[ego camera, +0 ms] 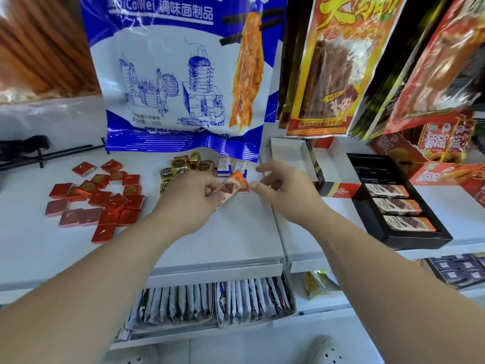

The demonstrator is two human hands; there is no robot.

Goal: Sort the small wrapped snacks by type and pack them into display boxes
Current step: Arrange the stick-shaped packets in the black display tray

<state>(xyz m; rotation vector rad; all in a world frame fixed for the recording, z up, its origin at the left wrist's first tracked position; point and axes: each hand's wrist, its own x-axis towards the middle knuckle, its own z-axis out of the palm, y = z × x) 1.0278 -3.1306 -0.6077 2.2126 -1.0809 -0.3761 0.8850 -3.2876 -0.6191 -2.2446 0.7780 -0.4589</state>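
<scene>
Left hand (191, 198) pinched the orange-and-brown packet (232, 186) by one end. Right hand (283, 190) hung relaxed and empty just beside the free end. It looked light, crinkly, probably slick: best taken flat across the middle. The black display box (420, 239) sat well right of the grip.

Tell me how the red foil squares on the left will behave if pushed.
The red foil squares look flat and low, so they should slide rather than roll or tip. Glossy wrap on the smooth white shelf probably makes them slippery. Several overlap, so a push may scatter them.
</scene>
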